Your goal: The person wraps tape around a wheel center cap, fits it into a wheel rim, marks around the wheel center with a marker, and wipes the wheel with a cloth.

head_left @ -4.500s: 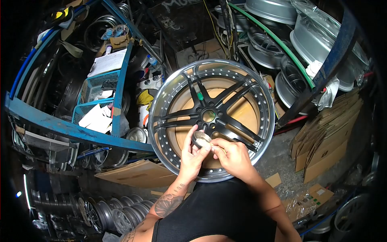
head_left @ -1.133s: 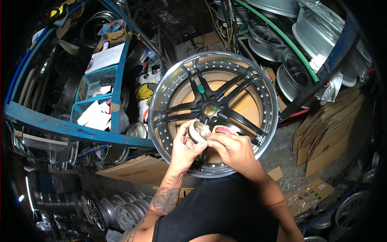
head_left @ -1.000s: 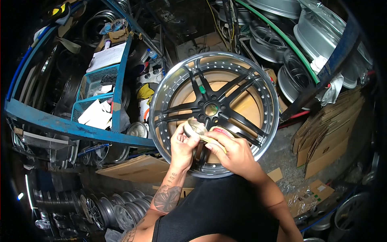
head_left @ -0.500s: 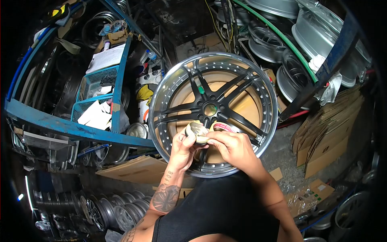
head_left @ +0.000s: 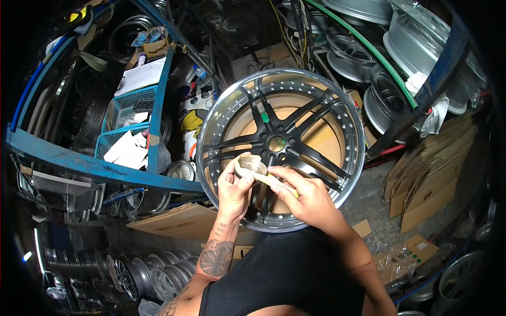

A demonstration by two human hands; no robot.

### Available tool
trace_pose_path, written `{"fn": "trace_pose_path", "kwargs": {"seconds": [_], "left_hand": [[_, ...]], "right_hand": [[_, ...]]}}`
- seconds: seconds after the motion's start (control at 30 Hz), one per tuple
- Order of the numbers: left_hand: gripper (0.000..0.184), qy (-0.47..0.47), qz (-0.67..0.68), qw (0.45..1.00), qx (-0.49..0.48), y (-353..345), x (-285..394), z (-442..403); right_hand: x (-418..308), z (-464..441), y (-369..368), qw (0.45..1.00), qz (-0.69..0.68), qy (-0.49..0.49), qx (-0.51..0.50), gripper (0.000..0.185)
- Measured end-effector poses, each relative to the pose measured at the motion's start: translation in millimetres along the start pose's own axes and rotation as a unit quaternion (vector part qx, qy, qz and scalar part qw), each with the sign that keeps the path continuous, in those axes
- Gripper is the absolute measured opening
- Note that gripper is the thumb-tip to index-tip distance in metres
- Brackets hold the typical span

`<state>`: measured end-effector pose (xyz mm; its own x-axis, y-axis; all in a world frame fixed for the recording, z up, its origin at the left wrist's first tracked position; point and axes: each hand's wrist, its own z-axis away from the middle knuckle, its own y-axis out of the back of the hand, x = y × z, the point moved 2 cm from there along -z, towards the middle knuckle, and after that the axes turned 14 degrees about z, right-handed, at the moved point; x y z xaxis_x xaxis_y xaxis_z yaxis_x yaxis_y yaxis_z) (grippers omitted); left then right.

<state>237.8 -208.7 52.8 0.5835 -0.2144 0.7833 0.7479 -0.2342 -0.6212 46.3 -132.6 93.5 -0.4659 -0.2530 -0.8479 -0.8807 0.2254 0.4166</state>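
Observation:
A round metallic ring-shaped cap (head_left: pixel 250 164) is held in my left hand (head_left: pixel 233 185), with the fingers curled round its edge and its hollow side up. From its lower edge a strip of pale yellow tape (head_left: pixel 268 180) runs to my right hand (head_left: pixel 305 197), which pinches it. The tape roll seen earlier is hidden behind the right hand. Both hands are over the lower spokes of a large wheel (head_left: pixel 300 134) with black spokes, a polished rim and small bolts. A green mark (head_left: pixel 265 117) shows on one spoke.
At the left, a blue metal shelf (head_left: pixel 105 163) holds teal baskets (head_left: pixel 128 108) and papers (head_left: pixel 126 150). Silver wheels (head_left: pixel 416 52) stand at the upper right, with flattened cardboard (head_left: pixel 421 184) below. More cardboard (head_left: pixel 179 221) and wheels (head_left: pixel 168 282) lie at the lower left.
The cap has moved slightly left and tilted in my left hand. My right hand has turned, so a longer strip of tape shows between the hands and the red-printed roll is out of sight.

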Motion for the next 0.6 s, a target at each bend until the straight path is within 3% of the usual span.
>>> {"fn": "trace_pose_path", "kwargs": {"seconds": [0.03, 0.13, 0.33, 0.6], "left_hand": [[0.063, 0.014, 0.004, 1.000, -0.002, -1.5, 1.6, -0.5], [0.061, 0.060, 0.016, 0.998, -0.004, -5.8, 2.7, 0.8], [0.061, 0.110, 0.042, 0.993, -0.013, -4.8, -0.1, 2.5], [0.068, 0.154, -0.017, 0.987, -0.042, -6.1, 2.7, -1.2]], "right_hand": [[12.9, -1.7, -5.2, 0.992, 0.061, 0.091, 0.069, 0.032], [25.4, -4.7, -4.8, 0.987, 0.116, 0.091, 0.068, 0.032], [28.0, -6.7, -9.7, 0.992, 0.074, 0.085, 0.054, 0.026], [35.6, -5.9, -7.9, 0.991, 0.111, 0.071, 0.004, 0.017]]}}
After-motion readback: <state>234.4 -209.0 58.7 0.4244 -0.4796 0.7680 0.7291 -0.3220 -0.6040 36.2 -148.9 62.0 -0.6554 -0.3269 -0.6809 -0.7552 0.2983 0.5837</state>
